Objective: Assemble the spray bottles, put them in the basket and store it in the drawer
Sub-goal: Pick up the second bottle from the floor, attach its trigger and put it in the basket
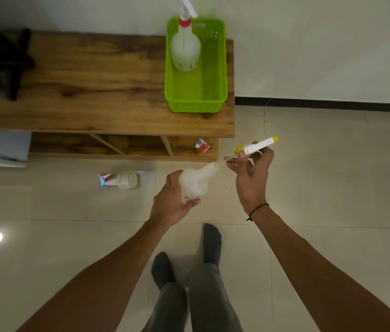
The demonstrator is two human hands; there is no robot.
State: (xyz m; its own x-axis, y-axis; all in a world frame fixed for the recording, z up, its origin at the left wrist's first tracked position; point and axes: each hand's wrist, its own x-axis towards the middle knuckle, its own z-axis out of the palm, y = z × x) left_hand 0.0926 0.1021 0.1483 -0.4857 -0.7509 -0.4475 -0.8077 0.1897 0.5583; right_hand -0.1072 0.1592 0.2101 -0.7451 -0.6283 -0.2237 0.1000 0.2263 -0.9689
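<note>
Tiled floor (69,236), wooden cabinet (93,80) at 11 o'clock. Left hand (172,202) grips translucent bottle (195,180); right hand (252,176) pinches yellow-tipped sprayer head (258,146), tube at bottle neck. Green basket (196,92) at 12 o'clock holds red-collared spray bottle (185,49).

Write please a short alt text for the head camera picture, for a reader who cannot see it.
A standing person holds a translucent bottle in the left hand and feeds a yellow-tipped sprayer head into its neck with the right hand. On the wooden table, a green basket holds one assembled bottle; another bottle lies on the floor.
</note>
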